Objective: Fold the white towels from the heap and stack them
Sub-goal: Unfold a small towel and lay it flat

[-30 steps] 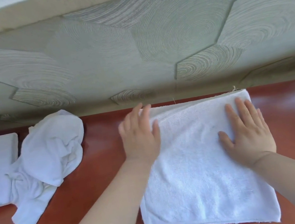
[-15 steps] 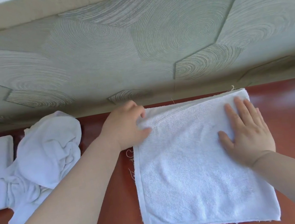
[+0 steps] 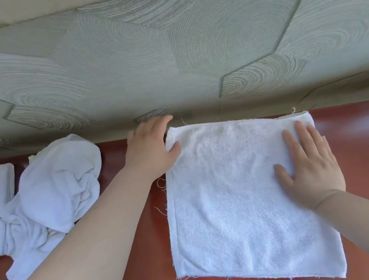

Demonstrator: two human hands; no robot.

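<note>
Left hand [image 3: 151,150] slid to towel [image 3: 234,205] upper-left corner; thumb on top, grip unclear. Right hand [image 3: 311,166] flat, pressing towel. Mid-fold; next needs corner carried across.

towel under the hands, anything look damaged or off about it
Yes: the towel is frayed. Loose threads stick out along its left edge, its near edge and its far corners. Otherwise it lies flat.
</note>
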